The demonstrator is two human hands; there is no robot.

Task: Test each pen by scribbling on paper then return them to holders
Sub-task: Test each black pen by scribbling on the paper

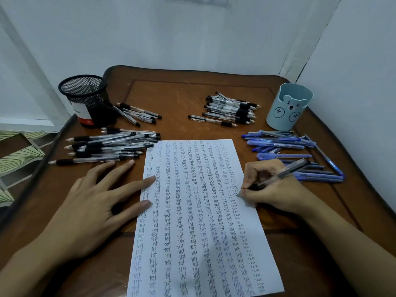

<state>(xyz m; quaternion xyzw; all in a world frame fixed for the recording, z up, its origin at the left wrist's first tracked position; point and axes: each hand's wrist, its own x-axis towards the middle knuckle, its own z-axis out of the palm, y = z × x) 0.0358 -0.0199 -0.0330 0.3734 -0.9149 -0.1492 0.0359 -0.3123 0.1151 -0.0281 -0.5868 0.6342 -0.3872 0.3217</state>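
Head cam: R hand [272,187] pinches pen [282,171], tip on paper [192,211]; L hand [92,202] flat, fingers spread, touching paper edge.

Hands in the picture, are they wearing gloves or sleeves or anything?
No. The left hand and the right hand are both bare, with no gloves. The left forearm and right forearm are bare to the picture's edge, so no sleeves show. I can see no watch or bracelet.
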